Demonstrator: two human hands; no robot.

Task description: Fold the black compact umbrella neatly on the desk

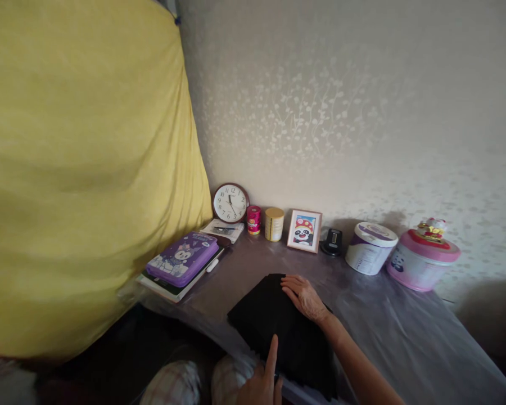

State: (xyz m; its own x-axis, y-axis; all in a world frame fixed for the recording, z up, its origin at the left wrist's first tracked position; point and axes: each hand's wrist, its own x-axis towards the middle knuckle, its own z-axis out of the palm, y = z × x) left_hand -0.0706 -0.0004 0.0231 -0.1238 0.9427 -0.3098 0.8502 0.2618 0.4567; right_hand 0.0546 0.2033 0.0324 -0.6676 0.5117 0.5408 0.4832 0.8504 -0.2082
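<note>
A folded piece of black cloth (274, 315) lies on the table in front of me, its near edge reaching the table's front. My right hand (306, 297) rests flat on the cloth's far right part, fingers stretched out and close together, palm down. At the near edge is my left hand (259, 382), partly cut off by the bottom of the view. Its index finger points forward over the cloth, while the other fingers are curled and partly hidden. A small dark bit shows between them; I cannot make out what it is.
Plastic sheeting covers the table (383, 332). At left, a purple case (183, 259) lies on books beside a white marker (212, 265). Along the wall stand a clock (231, 202), two small cans, a panda picture frame (304, 230), a black device (332, 242) and two tubs.
</note>
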